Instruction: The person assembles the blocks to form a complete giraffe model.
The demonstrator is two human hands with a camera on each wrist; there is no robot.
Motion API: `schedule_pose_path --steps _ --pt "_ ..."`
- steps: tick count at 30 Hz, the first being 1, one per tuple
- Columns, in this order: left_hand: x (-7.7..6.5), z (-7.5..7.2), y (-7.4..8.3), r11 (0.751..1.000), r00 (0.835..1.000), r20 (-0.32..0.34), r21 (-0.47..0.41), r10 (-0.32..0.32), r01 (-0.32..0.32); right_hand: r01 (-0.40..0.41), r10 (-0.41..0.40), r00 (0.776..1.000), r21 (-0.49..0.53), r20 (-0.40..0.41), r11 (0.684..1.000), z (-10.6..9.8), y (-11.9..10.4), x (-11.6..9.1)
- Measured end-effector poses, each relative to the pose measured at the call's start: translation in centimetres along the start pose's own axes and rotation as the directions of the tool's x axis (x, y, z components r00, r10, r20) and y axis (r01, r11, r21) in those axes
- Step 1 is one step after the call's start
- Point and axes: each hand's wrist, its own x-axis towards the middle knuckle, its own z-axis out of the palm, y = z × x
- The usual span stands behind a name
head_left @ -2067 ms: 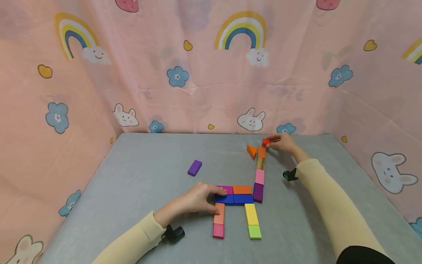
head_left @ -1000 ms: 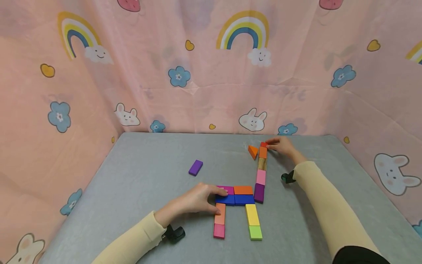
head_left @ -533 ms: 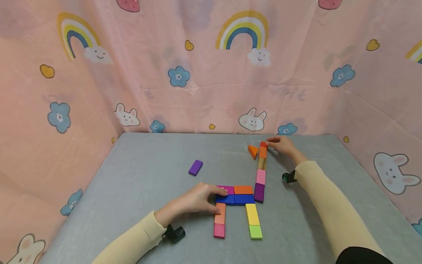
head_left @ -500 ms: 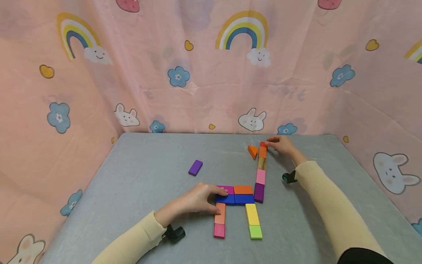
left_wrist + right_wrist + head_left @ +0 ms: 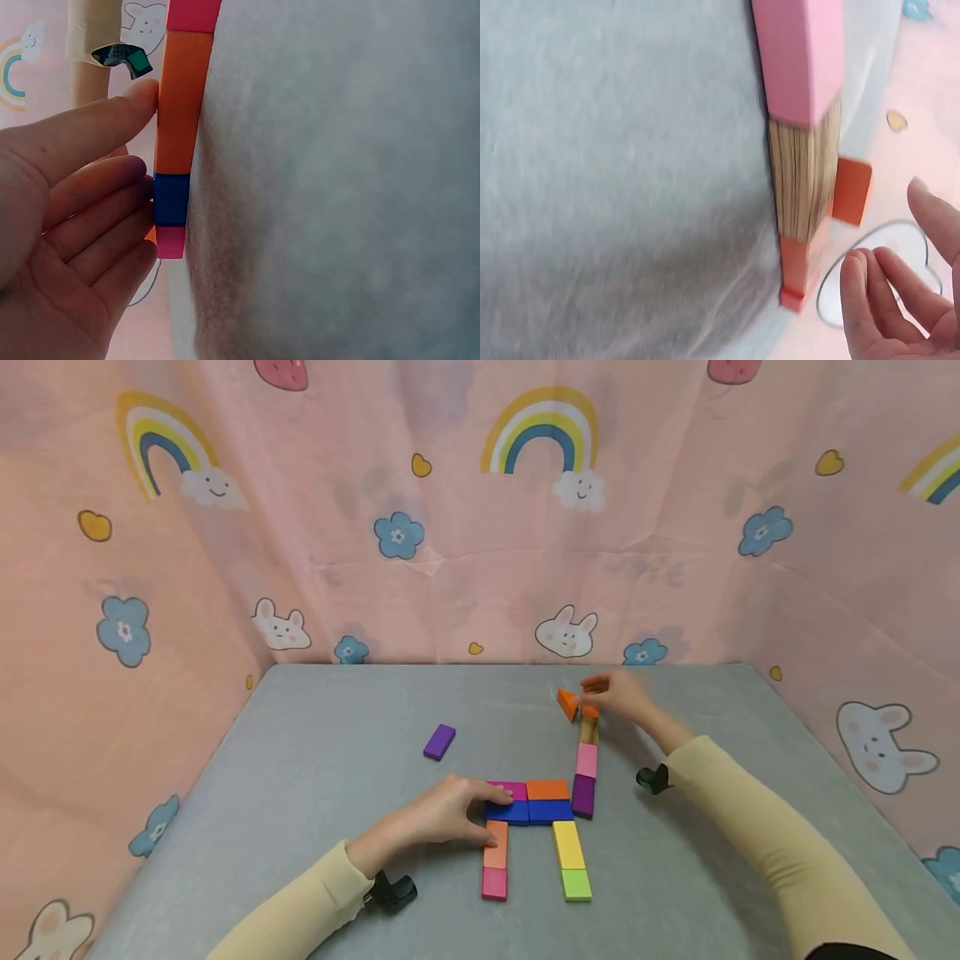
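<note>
My left hand [image 5: 442, 810] rests its fingers on a magenta block [image 5: 519, 789] and a blue block [image 5: 508, 816]. Its thumb touches a coral-orange block [image 5: 497, 855] below them. Up at the back, my right hand [image 5: 621, 695] hovers over the far end of a column, holding nothing. That column runs from a purple block [image 5: 584, 795] through a pink block [image 5: 587, 760], a wood-grain block [image 5: 588, 731] and an orange block [image 5: 590, 712]. A red block [image 5: 791, 298] ends it in the right wrist view; the hand hides it in the head view. An orange triangular block [image 5: 567, 704] lies beside the fingertips.
A loose purple block [image 5: 439, 742] lies left of the column on the grey table [image 5: 337, 735]. Another orange block [image 5: 547, 789], a second blue block [image 5: 550, 811], a yellow block [image 5: 568, 845], a green block [image 5: 577, 885] and a pink-red block [image 5: 494, 883] complete the touching group.
My right hand set the red block against the column's far end and let go of it. Then it shifted left and nearer, toward the orange triangle. My left hand has stayed put.
</note>
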Motion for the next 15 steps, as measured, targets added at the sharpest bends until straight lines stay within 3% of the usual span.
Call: schedule_pose_path --steps 15 --pt "0.1 0.2 0.0 1.0 1.0 0.006 0.007 -0.005 0.005 0.016 -0.017 1.0 -0.046 -0.007 0.999 2.0 -1.1 0.7"
